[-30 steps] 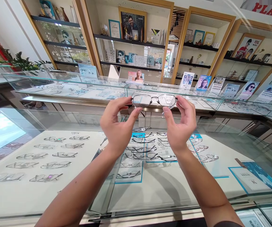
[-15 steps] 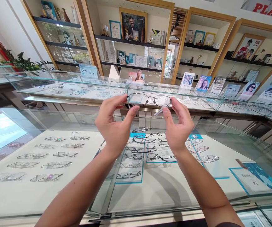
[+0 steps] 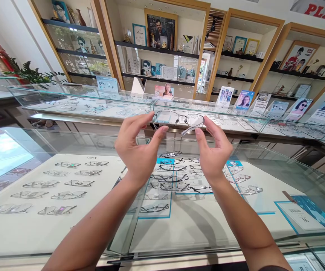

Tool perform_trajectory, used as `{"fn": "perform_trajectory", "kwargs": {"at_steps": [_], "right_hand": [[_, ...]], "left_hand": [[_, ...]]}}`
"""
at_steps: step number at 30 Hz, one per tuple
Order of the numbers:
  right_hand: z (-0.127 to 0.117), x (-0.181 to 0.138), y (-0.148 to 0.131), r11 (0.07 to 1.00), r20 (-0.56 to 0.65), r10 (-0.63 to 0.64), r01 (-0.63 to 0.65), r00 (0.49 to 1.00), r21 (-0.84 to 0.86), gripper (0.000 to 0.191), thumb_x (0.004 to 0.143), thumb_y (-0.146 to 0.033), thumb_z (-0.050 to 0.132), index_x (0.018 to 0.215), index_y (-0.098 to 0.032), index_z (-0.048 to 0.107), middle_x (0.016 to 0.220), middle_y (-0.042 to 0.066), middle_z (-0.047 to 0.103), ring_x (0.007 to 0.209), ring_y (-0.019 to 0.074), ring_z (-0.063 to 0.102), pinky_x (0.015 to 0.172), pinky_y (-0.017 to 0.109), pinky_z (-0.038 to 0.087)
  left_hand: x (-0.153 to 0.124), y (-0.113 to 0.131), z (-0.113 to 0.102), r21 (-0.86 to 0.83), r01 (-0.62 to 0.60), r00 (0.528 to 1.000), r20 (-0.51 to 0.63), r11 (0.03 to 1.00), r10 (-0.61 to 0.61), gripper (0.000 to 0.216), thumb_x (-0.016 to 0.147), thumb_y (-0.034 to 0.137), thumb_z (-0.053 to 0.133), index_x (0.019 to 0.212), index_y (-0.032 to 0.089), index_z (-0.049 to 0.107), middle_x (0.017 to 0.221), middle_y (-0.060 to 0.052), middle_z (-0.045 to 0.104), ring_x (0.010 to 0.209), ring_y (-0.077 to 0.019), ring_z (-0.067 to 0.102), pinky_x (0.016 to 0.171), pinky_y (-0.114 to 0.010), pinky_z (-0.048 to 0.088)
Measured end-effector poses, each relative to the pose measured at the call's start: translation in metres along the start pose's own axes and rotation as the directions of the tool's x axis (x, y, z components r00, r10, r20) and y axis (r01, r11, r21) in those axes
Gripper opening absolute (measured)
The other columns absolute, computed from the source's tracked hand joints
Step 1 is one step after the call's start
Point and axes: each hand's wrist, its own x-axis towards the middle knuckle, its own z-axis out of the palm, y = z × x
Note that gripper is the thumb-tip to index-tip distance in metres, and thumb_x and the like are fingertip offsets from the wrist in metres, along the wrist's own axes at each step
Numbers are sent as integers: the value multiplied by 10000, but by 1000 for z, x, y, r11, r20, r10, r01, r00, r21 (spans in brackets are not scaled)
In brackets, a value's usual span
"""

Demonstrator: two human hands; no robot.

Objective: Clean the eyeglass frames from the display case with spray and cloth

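A pair of thin dark-framed eyeglasses (image 3: 182,119) is held up in the air between my two hands, lenses upright. My left hand (image 3: 139,145) pinches its left end between thumb and fingers. At the other end, my right hand (image 3: 214,146) grips the frame the same way. A pale strip, perhaps a tag or temple arm, hangs below the right lens. Beneath my hands, several dark-framed glasses (image 3: 174,186) lie in rows inside the glass display case (image 3: 179,241).
More glasses (image 3: 72,194) lie in rows in the case's left part. A blue-and-white card (image 3: 303,216) lies at the right. Beyond stands a second glass counter (image 3: 117,119) topped with advertising cards (image 3: 245,99). Wood-framed shelves (image 3: 156,49) line the wall.
The eyeglasses have turned slightly in my hands, and the pale strip below the right lens has shifted a little. Both hands keep their hold.
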Motion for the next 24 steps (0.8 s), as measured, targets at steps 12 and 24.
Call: {"fn": "perform_trajectory", "kwargs": {"at_steps": [12,24], "right_hand": [[-3,3,-2,995,-25,-88,87,996,-45,326,1004,-242,749,1317,-327,771,1264,30,815,1197,248,773,1066,496,662],[-4,5,-3,994,-47,-99,97,994,-41,342,1005,-227,741,1334,-317,764,1282,37,808,1220,246,762,1074,500,657]], "left_hand": [[3,-8,-2,-55,161,981,121,985,-153,347,886,304,890,1223,319,809,1151,-31,792,1048,-214,755,926,-406,636],[-2,-6,3,-91,229,968,128,969,-216,332,878,318,891,1200,290,817,1126,-42,803,1028,-211,772,908,-392,638]]}}
